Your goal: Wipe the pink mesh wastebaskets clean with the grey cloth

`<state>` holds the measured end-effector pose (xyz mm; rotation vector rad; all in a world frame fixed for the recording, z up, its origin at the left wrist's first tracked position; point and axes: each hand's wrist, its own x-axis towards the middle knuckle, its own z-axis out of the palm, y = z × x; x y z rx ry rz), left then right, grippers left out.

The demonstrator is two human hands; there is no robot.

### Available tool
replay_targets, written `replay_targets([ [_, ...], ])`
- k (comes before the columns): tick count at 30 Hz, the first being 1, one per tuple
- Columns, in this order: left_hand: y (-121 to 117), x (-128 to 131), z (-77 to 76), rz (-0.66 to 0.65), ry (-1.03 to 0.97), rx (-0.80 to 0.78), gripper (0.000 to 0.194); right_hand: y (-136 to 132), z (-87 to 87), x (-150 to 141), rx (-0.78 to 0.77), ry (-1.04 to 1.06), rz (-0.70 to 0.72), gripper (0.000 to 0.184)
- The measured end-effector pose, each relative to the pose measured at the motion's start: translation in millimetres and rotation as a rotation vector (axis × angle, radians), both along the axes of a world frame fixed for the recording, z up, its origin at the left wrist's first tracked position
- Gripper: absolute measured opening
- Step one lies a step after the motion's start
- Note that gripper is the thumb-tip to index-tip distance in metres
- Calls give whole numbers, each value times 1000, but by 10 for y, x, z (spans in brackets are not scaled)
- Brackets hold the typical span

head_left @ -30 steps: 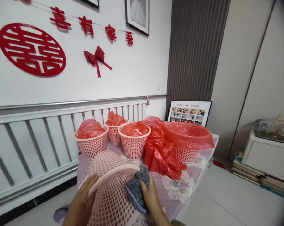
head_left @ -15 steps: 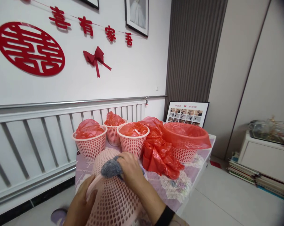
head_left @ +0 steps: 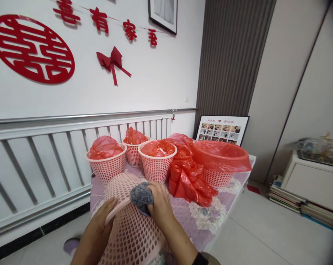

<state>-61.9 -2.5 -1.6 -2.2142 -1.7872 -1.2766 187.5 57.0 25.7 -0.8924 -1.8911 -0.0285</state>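
A pink plastic mesh basket [head_left: 128, 224] lies tilted at the near end of the table, its rim crossing the middle of the view. My left hand [head_left: 101, 219] grips that rim from the left, thumb and fingers on either side. In my right hand [head_left: 161, 202] is a grey fuzzy cloth [head_left: 141, 197], pressed against the basket at the rim. Part of the basket's lower body runs out of view at the bottom. Just beyond it stand pink baskets with red plastic bags inside, the nearest one [head_left: 157, 167] behind my right hand.
Crumpled red plastic bags [head_left: 188, 180] lie right of the baskets, beside a basket lined with a red bag [head_left: 217, 178]. A flowered cloth covers the table [head_left: 188, 217]. A white radiator [head_left: 45, 165] runs along the left wall. Books [head_left: 286, 202] are stacked by a white cabinet [head_left: 307, 173].
My right hand and the grey cloth have slid a little to the right along the basket rim. My left hand keeps its hold on the rim. The view has shifted slightly.
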Motion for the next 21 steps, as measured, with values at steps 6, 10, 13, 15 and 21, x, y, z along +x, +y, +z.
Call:
replay_targets([
  [6, -55, -44, -40, 50, 2, -38, 43, 130, -374, 257, -55, 221, -8, 40],
  [10, -64, -64, -40, 44, -15, -29, 43, 113, -746, 401, -189, 400, -90, 33],
  [13, -58, -54, -8, 47, -22, -23, 44, 12, -1069, 465, -302, 513, -132, 30],
  [15, -57, -37, 27, 53, -26, -32, 46, -75, -1262, 472, -355, 568, -138, 28],
  [21, -107, -5, -8, 71, -84, -67, 50, -89, -1325, 476, -443, 626, -139, 30],
])
